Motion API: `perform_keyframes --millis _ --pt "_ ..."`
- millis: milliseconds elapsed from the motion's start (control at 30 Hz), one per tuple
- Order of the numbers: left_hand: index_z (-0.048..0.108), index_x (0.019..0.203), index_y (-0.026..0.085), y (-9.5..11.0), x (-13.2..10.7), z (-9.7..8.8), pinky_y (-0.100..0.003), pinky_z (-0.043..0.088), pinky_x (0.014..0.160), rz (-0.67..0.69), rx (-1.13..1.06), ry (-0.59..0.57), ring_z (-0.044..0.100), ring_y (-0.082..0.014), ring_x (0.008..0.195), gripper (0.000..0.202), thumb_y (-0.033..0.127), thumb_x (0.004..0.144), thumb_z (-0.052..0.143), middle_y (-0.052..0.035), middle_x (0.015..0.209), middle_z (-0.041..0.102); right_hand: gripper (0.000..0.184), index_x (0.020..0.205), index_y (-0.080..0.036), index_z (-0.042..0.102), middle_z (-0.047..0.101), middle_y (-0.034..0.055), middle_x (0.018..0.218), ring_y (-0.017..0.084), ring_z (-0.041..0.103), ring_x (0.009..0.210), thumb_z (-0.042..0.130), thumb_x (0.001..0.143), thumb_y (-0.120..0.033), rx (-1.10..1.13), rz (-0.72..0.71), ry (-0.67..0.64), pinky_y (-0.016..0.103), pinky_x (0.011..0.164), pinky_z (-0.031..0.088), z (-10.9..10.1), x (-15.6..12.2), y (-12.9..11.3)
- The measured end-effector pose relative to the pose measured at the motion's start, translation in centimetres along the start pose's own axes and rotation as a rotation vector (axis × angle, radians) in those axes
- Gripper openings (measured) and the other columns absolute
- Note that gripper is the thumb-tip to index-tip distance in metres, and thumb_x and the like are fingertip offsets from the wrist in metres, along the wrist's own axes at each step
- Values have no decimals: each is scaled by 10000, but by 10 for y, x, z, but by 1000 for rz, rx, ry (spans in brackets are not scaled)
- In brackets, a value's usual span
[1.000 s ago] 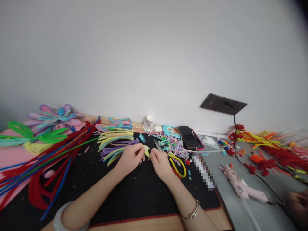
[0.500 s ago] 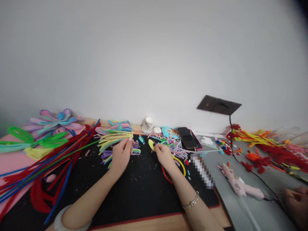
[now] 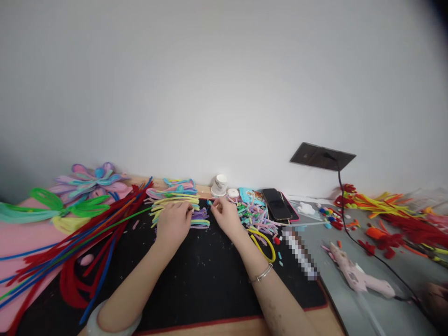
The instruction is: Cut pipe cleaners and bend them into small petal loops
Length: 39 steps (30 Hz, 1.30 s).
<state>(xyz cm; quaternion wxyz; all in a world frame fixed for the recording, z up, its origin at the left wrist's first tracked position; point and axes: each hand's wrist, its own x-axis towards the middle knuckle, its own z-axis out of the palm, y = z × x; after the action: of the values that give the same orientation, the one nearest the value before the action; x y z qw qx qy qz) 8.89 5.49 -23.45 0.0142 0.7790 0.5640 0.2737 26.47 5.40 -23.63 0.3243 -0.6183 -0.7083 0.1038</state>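
Observation:
My left hand (image 3: 175, 219) is closed, thumb and fingers pressed together over cut pastel pipe cleaners. What it pinches, if anything, is too small to make out. Yellow pipe cleaner pieces (image 3: 173, 201) lie under and behind it, with purple pieces (image 3: 200, 215) at its right. My right hand (image 3: 226, 215) is a short way to the right, thumb and fingers slightly apart. A small blue-green piece (image 3: 209, 203) lies by its fingertips. Beside the right forearm is a yellow loop (image 3: 268, 249). A pile of mixed short pieces (image 3: 257, 214) sits right of the hand.
Long red and blue pipe cleaners (image 3: 105, 219) and fuzzy flowers (image 3: 93, 179) are at left. A paper cup (image 3: 220, 184) stands by the wall. A phone (image 3: 276, 204), a pink glue gun (image 3: 357, 275) with its cable and red pieces (image 3: 402, 226) are at right. Another person's hand (image 3: 437, 298) shows at the edge.
My right hand has moved left and up to the small blue-green piece; the yellow leaf-shaped piece at its fingertips and the red loop no longer show. The view has shifted slightly.

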Motion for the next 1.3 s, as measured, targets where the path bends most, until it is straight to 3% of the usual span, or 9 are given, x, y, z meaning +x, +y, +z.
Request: perform_keyframes --millis 100,233,433,567,800,933,1067,1167,1300 --pt "608 839 194 -1 0 0 -315 390 677 -34 51 -18 572 -241 797 165 239 825 450 -45 809 665 60 756 -189 574 559 -10 693 130 523 653 629 744 -212 38 -220 -143 218 612 368 4 -12 -5" --pt "612 855 189 -1 0 0 -301 388 659 -20 66 -2 589 -231 791 178 229 831 441 -51 810 671 89 762 -189 567 567 5 788 144 546 748 632 727 -139 35 -259 -161 229 668 384 8 -18 -5" --pt "624 865 178 0 0 -1 -299 395 679 3 31 32 602 -227 793 228 253 859 409 -61 826 681 95 760 -190 563 588 -14 708 122 518 614 569 744 -96 138 -192 -125 218 599 361 4 -15 -3" --pt "655 875 187 2 1 -1 -320 402 769 67 -52 43 604 -225 846 262 306 867 421 -69 875 696 77 770 -187 589 581 -23 664 105 463 530 559 740 -123 280 -106 -46 219 554 349 3 -13 0" --pt "666 872 206 6 0 0 -311 410 804 195 -290 10 607 -207 881 257 320 862 437 -67 879 699 81 743 -169 593 566 -20 644 104 514 540 635 680 -199 979 141 -11 225 528 437 -1 -5 2" --pt "631 822 184 14 -3 -3 -258 418 652 66 -501 11 585 -155 654 288 337 879 393 -20 700 655 209 835 -175 602 614 2 745 112 577 617 692 654 -227 1224 211 12 229 567 485 -9 -5 -3" --pt "567 716 180 24 -6 -5 -220 380 525 -52 -767 -106 498 -115 492 311 377 876 389 28 544 561 257 846 -173 613 607 -7 710 87 518 517 724 629 -256 1205 206 -88 197 454 430 -12 -11 -5" --pt "556 648 173 32 -9 -4 -207 368 477 -51 -907 -276 483 -103 450 358 408 866 396 22 525 561 197 799 -158 629 581 -18 629 69 444 461 706 660 -276 1164 162 -155 178 393 339 -13 -18 -5" --pt "557 595 160 40 -14 -1 -206 389 471 -55 -1004 -431 499 -101 439 428 443 864 381 4 516 579 171 734 -143 614 550 -29 540 63 409 416 670 705 -301 1118 180 -159 183 385 306 -17 -26 -3"
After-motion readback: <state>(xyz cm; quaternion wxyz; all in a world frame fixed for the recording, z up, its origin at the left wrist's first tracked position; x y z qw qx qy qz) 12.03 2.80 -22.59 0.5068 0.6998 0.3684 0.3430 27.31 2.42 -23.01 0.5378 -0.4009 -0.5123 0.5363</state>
